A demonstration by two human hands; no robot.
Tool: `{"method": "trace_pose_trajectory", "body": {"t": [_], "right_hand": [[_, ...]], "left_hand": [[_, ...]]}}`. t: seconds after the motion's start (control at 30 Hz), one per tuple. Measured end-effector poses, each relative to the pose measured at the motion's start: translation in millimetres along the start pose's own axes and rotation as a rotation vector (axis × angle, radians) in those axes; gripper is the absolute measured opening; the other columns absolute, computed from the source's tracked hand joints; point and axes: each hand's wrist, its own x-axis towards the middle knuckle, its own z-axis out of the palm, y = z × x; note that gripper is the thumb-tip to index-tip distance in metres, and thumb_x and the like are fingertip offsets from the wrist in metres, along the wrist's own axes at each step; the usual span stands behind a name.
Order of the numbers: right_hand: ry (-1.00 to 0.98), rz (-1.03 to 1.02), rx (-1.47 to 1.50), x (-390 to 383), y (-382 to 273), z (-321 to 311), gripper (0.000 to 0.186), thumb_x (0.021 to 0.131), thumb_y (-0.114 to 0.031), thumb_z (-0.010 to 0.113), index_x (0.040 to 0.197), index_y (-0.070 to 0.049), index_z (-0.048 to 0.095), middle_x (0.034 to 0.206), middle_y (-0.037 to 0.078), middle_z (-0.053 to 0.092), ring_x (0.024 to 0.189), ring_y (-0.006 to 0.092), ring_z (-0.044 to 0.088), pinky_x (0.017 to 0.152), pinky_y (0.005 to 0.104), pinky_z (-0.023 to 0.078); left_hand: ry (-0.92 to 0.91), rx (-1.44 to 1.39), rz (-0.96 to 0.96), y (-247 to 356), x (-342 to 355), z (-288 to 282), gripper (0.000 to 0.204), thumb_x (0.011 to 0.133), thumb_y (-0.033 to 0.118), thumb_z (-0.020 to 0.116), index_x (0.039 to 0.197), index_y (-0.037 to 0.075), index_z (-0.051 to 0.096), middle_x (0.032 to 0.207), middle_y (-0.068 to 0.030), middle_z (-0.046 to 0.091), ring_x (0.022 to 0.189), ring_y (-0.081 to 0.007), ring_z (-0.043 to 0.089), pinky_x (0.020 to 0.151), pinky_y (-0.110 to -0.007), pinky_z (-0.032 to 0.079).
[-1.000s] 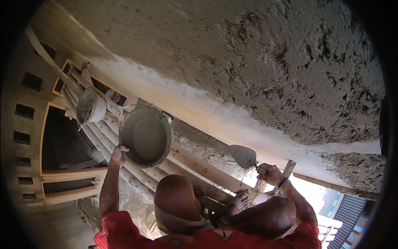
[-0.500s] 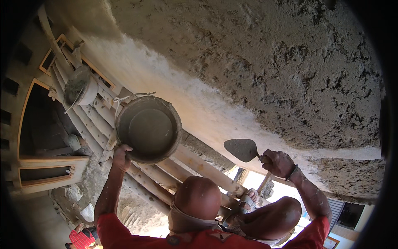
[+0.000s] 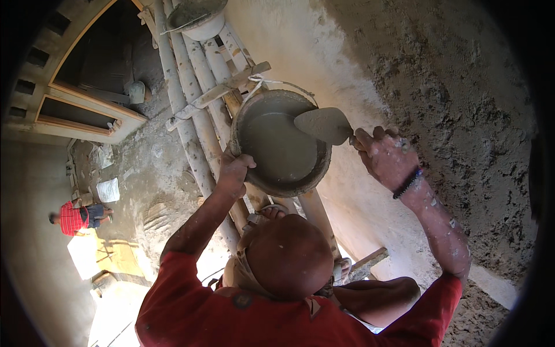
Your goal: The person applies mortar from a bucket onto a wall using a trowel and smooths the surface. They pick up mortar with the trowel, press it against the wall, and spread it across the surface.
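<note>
My left hand (image 3: 233, 173) grips the near-left rim of a round, mortar-crusted bucket (image 3: 284, 189), thumb over the edge. Grey wet mortar (image 3: 277, 150) lies inside it. With its fingers wrapped round the handle, my right hand (image 3: 388, 159) holds a pointing trowel (image 3: 325, 124). The trowel's blade, grey with mortar, reaches over the right side of the bucket's mouth; whether it touches the mortar I cannot tell. A wire bail with pale cord tied to it stands at the bucket's far edge.
Round wooden poles (image 3: 191, 98) form a scaffold under me, tied across by a crosspiece (image 3: 222, 92). A second bucket (image 3: 196, 20) stands farther along it. The rough plastered wall (image 3: 451, 115) rises at right. A person in a red striped shirt (image 3: 72, 218) is far below at left.
My view has turned. The trowel has moved from beside the wall, apart from the bucket, to over the bucket's mouth. My left hand keeps its hold on the rim.
</note>
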Motion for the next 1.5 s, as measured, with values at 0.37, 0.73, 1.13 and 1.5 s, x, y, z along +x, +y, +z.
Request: {"method": "trace_pose_trajectory", "body": {"t": [0.37, 0.73, 1.13, 1.5], "right_hand": [[-0.485, -0.044, 0.396, 26, -46, 81, 0.021, 0.084, -0.024, 0.057, 0.099, -0.01, 0.063, 0.092, 0.019, 0.067, 0.091, 0.0368, 0.065, 0.08, 0.0474, 0.053], [-0.161, -0.028, 0.892, -4, -50, 120, 0.038, 0.078, -0.025, 0.07, 0.112, -0.01, 0.061, 0.091, 0.016, 0.069, 0.082, 0.0365, 0.066, 0.077, 0.0432, 0.054], [-0.132, 0.045, 0.84, -17, -6, -20, 0.043, 0.071, -0.012, 0.079, 0.105, -0.004, 0.054, 0.072, 0.009, 0.059, 0.063, 0.0236, 0.058, 0.062, 0.0354, 0.048], [0.091, 0.708, 1.197, -22, 113, -35, 0.027, 0.091, -0.009, 0.058, 0.117, 0.0, 0.059, 0.075, 0.006, 0.063, 0.056, 0.009, 0.053, 0.045, 0.0223, 0.045]], "left_hand": [[-0.005, 0.087, 0.062, -19, -11, 7, 0.057, 0.067, -0.009, 0.049, 0.123, -0.004, 0.049, 0.107, -0.0108, 0.061, 0.093, -0.0178, 0.061, 0.081, -0.031, 0.05], [0.049, 0.118, 0.045, -18, -11, -5, 0.055, 0.068, -0.008, 0.048, 0.122, -0.002, 0.05, 0.1, -0.0077, 0.061, 0.088, -0.0164, 0.06, 0.079, -0.03, 0.05], [0.029, 0.072, 0.004, -24, -6, -18, 0.052, 0.066, -0.007, 0.049, 0.118, -0.002, 0.054, 0.092, -0.0035, 0.061, 0.078, -0.0131, 0.057, 0.069, -0.027, 0.048], [0.026, 0.06, -0.023, -21, -6, -17, 0.053, 0.065, -0.006, 0.049, 0.118, -0.003, 0.053, 0.096, -0.0049, 0.061, 0.085, -0.0154, 0.059, 0.076, -0.029, 0.048]]}}
